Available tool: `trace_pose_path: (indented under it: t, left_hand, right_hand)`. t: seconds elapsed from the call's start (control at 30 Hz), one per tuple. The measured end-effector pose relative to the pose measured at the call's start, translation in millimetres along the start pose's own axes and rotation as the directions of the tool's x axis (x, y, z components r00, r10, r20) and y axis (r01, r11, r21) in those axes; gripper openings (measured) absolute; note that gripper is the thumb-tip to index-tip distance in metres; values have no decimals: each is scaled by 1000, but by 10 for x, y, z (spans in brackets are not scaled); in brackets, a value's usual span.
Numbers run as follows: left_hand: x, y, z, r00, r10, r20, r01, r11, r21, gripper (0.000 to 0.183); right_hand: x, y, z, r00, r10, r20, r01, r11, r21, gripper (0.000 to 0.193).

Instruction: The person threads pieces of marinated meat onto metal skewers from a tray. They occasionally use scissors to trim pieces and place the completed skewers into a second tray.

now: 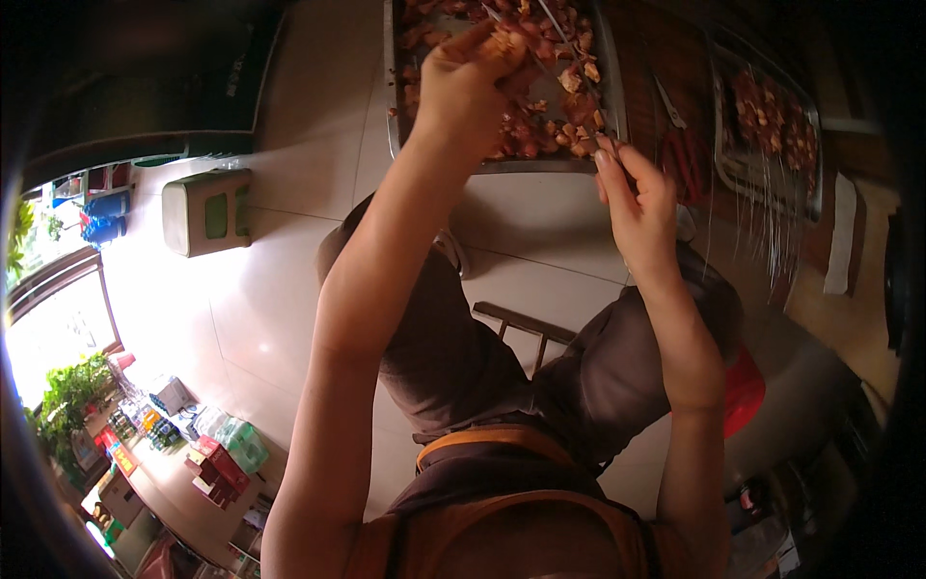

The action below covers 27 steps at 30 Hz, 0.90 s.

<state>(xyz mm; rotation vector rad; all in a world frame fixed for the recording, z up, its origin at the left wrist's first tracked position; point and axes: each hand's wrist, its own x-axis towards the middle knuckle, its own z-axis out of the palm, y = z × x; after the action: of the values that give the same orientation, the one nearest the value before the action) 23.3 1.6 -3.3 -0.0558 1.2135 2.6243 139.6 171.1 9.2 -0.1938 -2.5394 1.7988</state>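
Note:
A large metal tray (394,87) at the top holds many raw, reddish meat pieces (521,145). Over its left part, my left hand (463,92) is closed, with a pale orange meat piece (505,44) at its fingers. At the tray's near right corner, my right hand (639,198) pinches the end of a thin metal skewer (590,87), which slants up and away across the meat. Another thin metal length lies across the tray near it. Whether the skewer's far end touches the piece in my left fingers is hard to make out.
To the right stand red-handled scissors (681,159) and a smaller metal tray (818,183) of loaded skewers (772,116), their bare ends jutting toward me. Beyond lies a white strip (841,236). A white and green bin (207,212) is on the left floor; a wooden bar (521,318) shows between my legs.

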Motion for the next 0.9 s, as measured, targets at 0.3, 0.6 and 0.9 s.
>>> trace_pose_path:
  t: [0.3,0.6,0.9]
  left_hand:
    - [154,99,-158,992,-42,-120,33,997,-72,17]
    - [-1,-31,46,990,125,-57,-118,985,123,34]
    - [-197,-191,206,992,-127,-19,129,977,168,30]
  right_hand:
    - [-91,120,-26,999,-24,-44,24,1000,12,22]
    - [-87,120,-70,998,-33,-62,27,996,-89,20]
    - [-9,38,-55,995,-49,-89,45,998,-44,20]
